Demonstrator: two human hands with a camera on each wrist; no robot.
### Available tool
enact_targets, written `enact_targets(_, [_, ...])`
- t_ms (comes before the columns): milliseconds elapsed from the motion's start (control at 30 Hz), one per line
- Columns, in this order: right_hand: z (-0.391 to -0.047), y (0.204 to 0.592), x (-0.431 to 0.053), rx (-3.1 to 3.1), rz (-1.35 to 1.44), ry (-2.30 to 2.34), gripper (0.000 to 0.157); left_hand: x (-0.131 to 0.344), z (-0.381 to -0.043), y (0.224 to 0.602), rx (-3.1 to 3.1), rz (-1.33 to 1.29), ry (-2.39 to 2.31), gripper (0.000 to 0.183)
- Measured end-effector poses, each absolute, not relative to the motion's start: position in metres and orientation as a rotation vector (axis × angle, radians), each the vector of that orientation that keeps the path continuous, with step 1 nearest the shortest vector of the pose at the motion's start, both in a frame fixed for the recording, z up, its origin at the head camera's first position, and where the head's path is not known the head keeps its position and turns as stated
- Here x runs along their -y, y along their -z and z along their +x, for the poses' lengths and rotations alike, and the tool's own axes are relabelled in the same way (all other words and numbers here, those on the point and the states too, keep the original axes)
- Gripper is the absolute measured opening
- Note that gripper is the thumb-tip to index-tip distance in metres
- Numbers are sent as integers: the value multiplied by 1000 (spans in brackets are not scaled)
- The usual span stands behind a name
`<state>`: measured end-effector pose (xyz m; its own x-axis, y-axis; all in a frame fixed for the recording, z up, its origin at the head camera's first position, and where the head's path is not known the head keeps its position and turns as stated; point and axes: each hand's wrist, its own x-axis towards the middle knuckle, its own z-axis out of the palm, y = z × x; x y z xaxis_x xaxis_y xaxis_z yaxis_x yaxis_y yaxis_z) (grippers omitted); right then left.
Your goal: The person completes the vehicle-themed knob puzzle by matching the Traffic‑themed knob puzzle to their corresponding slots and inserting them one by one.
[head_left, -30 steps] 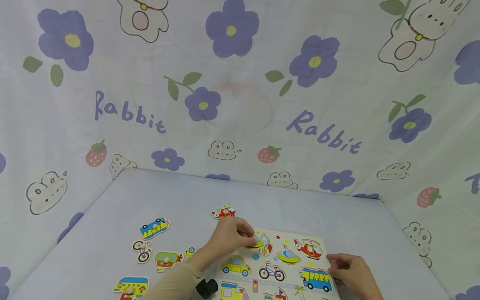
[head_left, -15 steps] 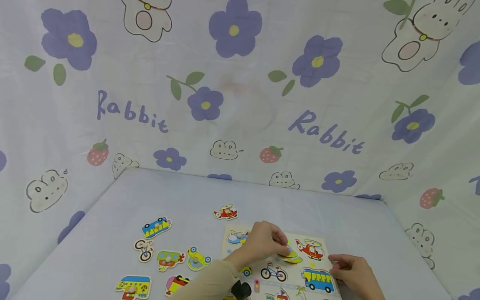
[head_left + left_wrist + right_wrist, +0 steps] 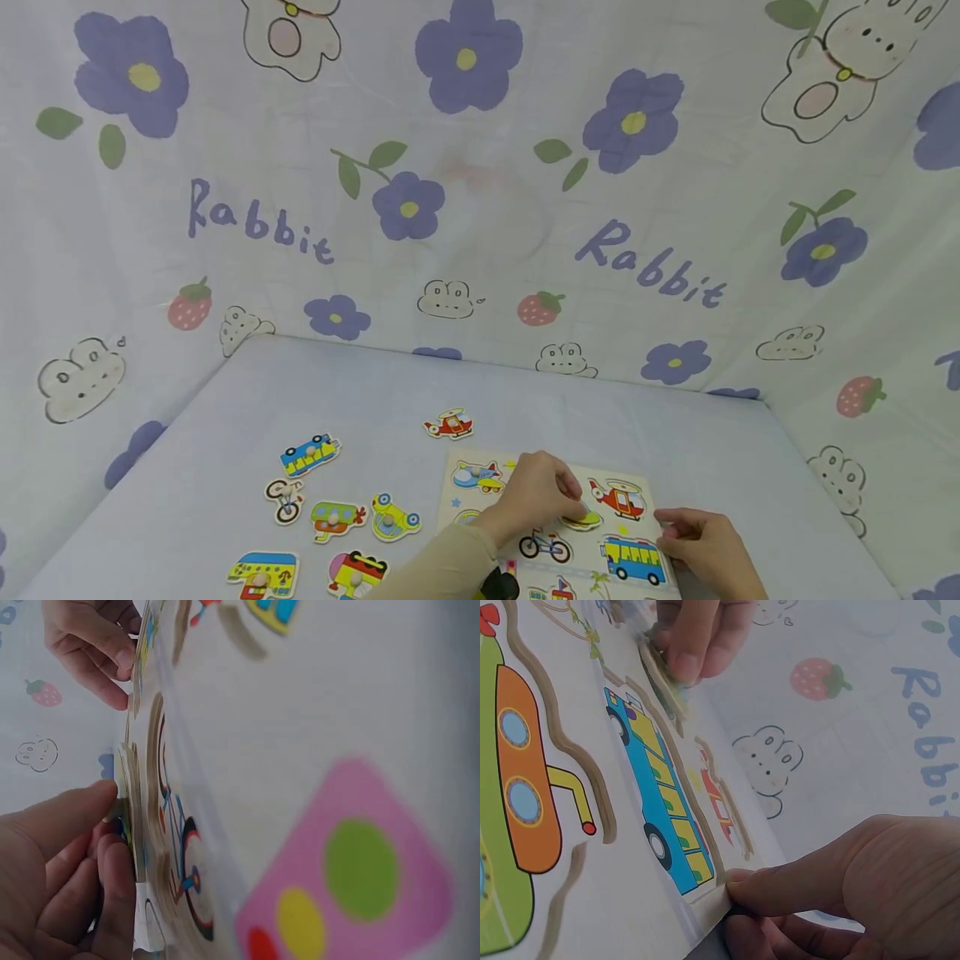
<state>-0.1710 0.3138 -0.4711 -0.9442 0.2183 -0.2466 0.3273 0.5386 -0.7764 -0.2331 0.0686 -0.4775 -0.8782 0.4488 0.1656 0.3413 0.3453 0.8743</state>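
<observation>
My left hand [image 3: 536, 500] pinches a green-and-yellow flying saucer puzzle piece [image 3: 582, 522] between thumb and fingers. That piece lies at the saucer picture on the wooden puzzle board [image 3: 585, 554], low against the surface; whether it sits fully in its recess I cannot tell. Fingers cover most of it. In the left wrist view the piece [image 3: 133, 802] appears edge-on beside the bicycle recess. My right hand [image 3: 705, 546] grips the board's right edge, with the thumb [image 3: 761, 891] at the edge and the other fingers curled below, near the bus picture [image 3: 664, 799].
Loose knobbed pieces lie left of the board: a bus [image 3: 310, 455], a bicycle [image 3: 285, 502], a submarine [image 3: 337, 518], a yellow car [image 3: 395, 518] and others. A helicopter piece [image 3: 450, 424] lies behind the board. An airplane piece [image 3: 476, 477] sits in the board's upper left. Patterned cloth hangs behind.
My left hand has carried the saucer piece rightward from the rocket picture to the saucer picture, then lowered it there. The right hand has stayed on the board's edge.
</observation>
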Motion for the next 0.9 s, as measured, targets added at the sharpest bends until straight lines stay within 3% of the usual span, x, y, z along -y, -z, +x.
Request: enact_targets(900, [-171, 468, -311, -2681, 453, 1314, 41, -83, -218, 478, -2672, 503, -1579, 22])
